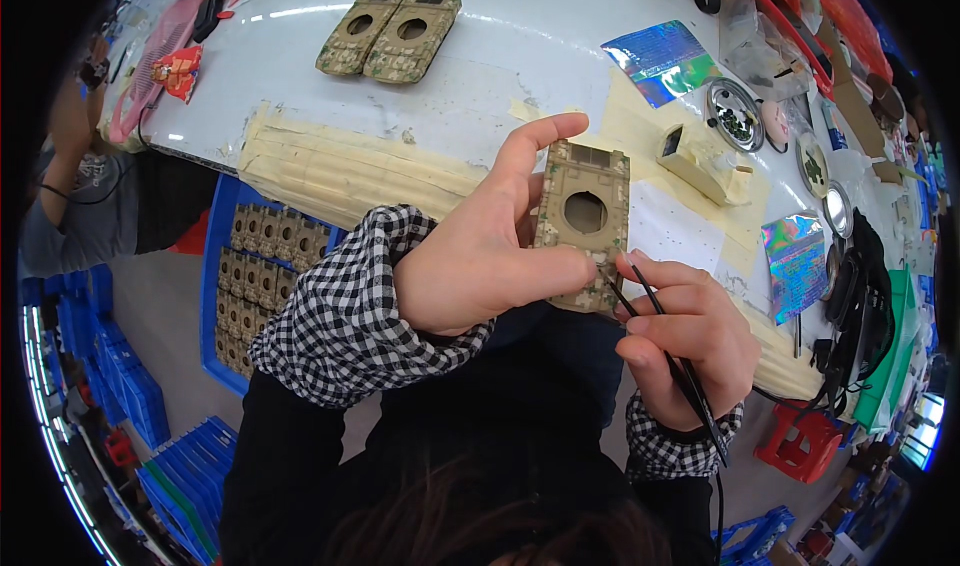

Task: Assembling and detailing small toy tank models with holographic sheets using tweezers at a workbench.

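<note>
A camouflage toy tank top (583, 224) with a round hole is up in the air, over the edge of the white table (520, 46). The left hand (480, 256) grips it, thumb in front. The right hand (685, 341) pinches black tweezers (668, 351), whose tips seem to touch its lower edge. Two more tank tops (390, 34) lie farther back.

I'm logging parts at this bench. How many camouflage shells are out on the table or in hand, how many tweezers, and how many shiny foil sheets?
Camouflage shells: 3, one in the left hand at, two on the table
Tweezers: 1, in the right hand
Foil sheets: 2
Total: 6
</note>
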The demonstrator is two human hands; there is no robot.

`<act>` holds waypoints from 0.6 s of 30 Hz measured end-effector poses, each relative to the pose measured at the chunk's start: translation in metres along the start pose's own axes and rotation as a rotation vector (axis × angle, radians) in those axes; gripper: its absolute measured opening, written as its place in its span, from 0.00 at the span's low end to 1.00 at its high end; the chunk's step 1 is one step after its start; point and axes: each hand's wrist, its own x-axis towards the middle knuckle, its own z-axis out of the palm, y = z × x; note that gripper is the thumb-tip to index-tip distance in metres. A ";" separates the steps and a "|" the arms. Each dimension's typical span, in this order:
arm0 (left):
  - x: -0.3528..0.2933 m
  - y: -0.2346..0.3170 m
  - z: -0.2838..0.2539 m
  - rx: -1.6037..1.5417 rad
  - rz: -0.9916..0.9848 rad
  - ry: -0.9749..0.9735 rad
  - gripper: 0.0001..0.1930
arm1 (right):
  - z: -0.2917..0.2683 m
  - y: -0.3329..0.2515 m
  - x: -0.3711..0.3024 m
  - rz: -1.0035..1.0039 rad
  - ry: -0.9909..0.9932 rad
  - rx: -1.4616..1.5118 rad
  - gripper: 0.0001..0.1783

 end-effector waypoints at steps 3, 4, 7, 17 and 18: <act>0.000 0.000 0.000 0.007 -0.002 0.001 0.47 | 0.000 0.000 0.000 -0.001 0.000 -0.005 0.15; 0.000 -0.001 -0.001 0.009 -0.003 0.002 0.47 | 0.001 0.001 0.000 -0.003 0.002 -0.003 0.15; 0.000 0.000 -0.001 0.003 -0.004 0.001 0.47 | 0.001 0.001 0.000 -0.008 0.011 0.001 0.15; 0.000 -0.001 -0.002 -0.002 0.011 0.004 0.46 | 0.003 0.001 0.000 -0.005 0.022 0.004 0.15; 0.001 0.000 -0.001 -0.011 0.011 0.004 0.46 | 0.003 0.001 0.000 -0.003 0.021 0.003 0.15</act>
